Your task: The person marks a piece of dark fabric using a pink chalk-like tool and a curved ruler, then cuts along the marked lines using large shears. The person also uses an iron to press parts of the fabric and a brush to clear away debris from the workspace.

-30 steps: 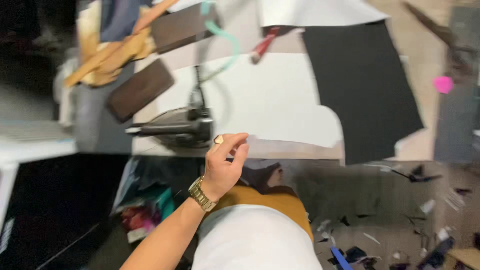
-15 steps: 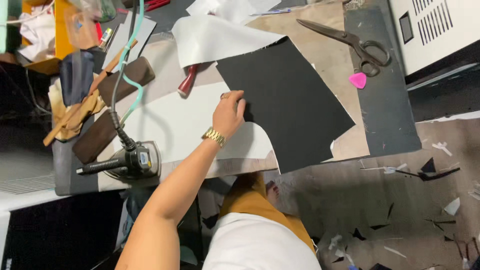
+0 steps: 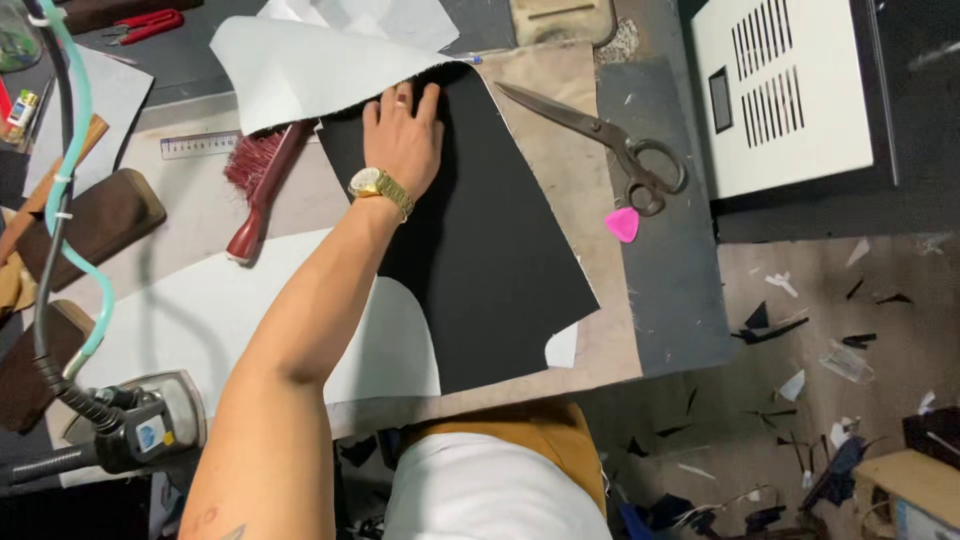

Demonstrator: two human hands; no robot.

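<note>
My left hand lies flat, palm down, on the far end of a black fabric sheet spread across the worktable. Its fingertips reach the sheet's top edge, right under a white sheet that overlaps it. A gold watch sits on the wrist and a ring on one finger. Nothing is gripped in the hand. A curved white piece lies under my forearm and overlaps the black sheet's near left corner. My right hand is out of view.
Large scissors and pink tailor's chalk lie right of the black sheet. A red-handled brush, a ruler and wooden blocks sit left. An iron with a teal hose is near left. A white vented box stands far right.
My left hand went from beside the iron across the white piece to the far end of the black sheet. The view shifted, so the table now sits closer and more upright.
</note>
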